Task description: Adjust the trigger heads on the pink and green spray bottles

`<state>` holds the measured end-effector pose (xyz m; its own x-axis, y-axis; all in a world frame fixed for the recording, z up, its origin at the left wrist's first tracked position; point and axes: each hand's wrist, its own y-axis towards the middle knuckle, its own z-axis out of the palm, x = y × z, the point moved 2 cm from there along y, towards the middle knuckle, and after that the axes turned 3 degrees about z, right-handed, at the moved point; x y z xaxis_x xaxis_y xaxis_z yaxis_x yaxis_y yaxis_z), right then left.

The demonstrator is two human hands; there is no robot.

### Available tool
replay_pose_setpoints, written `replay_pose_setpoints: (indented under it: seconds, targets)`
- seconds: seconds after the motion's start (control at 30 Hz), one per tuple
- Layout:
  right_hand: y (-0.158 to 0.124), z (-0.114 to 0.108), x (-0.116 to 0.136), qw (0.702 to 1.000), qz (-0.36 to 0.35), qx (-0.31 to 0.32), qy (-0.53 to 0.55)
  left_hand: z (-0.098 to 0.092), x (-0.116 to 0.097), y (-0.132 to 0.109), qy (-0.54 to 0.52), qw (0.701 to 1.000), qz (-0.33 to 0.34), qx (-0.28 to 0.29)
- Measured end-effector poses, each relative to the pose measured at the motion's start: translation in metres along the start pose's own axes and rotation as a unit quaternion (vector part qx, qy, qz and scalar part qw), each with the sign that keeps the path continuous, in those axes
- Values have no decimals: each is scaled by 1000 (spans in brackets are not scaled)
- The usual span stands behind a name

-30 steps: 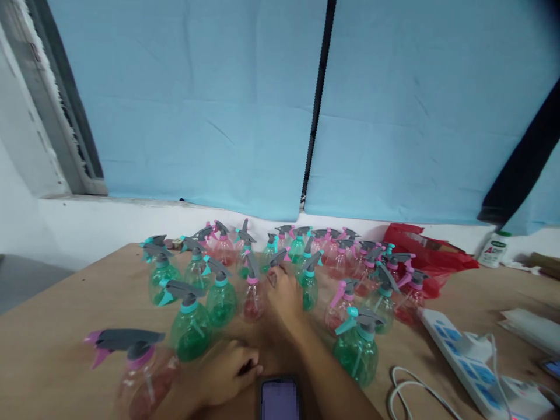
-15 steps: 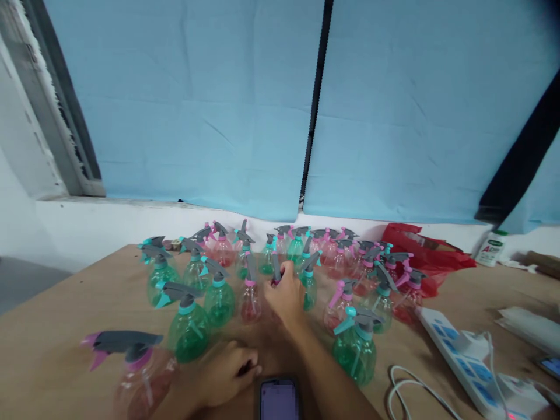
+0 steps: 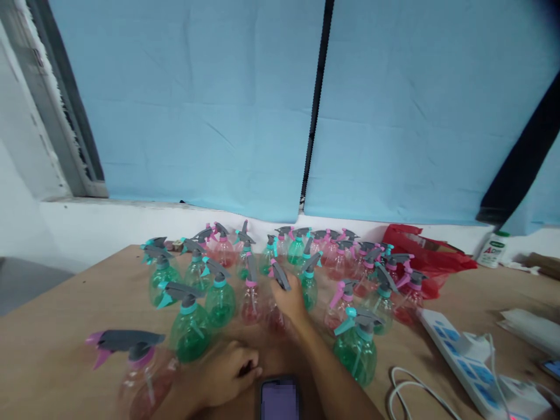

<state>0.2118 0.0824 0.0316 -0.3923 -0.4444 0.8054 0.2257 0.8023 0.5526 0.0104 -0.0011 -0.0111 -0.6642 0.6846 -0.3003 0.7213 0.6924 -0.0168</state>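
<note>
On my feed: pink-collared bottle (image 3: 144,388) front left, then my left hand (image 3: 231,371), fingers curled, can't tell if gripping anything; red bottle (image 3: 276,319) upright mid-table (image 3: 61,318), my right hand (image 3: 291,297) clamped round its neck; green bottle (image 3: 310,290) just right

Right hand (image 3: 290,296) on a pink spray bottle (image 3: 275,319), left hand (image 3: 234,373) beside a phone (image 3: 280,400).

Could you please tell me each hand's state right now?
Left hand: loosely closed, nothing visible in it.
Right hand: closed on a pink spray bottle.
</note>
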Motion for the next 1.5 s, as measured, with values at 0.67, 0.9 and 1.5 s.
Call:
replay_pose_setpoints:
  seconds: [0.67,0.9,1.5]
  targets:
    - [-9,0,30,887,11,401,228,-11,-10,-1,-4,1000,4,2]
    - [-14,7,35,879,58,377,287,-8,-8,-2,-9,1000,0,-12]
    - [-15,7,38,887,114,342,287,-4,-4,0,-2,1000,0,-3]
